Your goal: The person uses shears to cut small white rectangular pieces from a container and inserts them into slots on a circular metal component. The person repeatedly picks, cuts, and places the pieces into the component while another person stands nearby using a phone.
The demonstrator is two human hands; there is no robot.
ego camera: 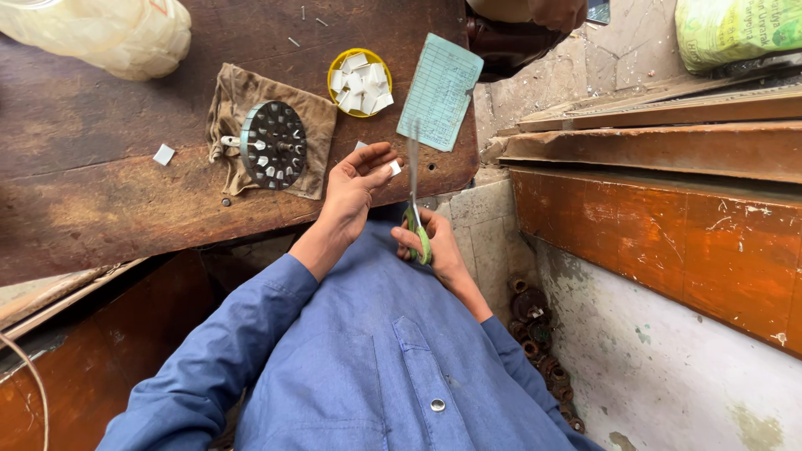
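The right hand (430, 242) gripped green-handled scissors (415, 209); the left hand (355, 188) pinched a small white piece (394, 168). Many cut pieces already filled the yellow dish (359, 82) on the surface (100, 167); cutting looked unfinished.

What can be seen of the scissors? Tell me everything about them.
The scissors have green handle loops and long, thin, grey metal blades. The person's right hand grips the handles, fingers through the loops. The blades point up and away from the body, towards the edge of the brown wooden table, with the tips near the greenish printed card. The blades look nearly closed. Just beside them, the left hand pinches a small white piece; whether the blades touch it is unclear.
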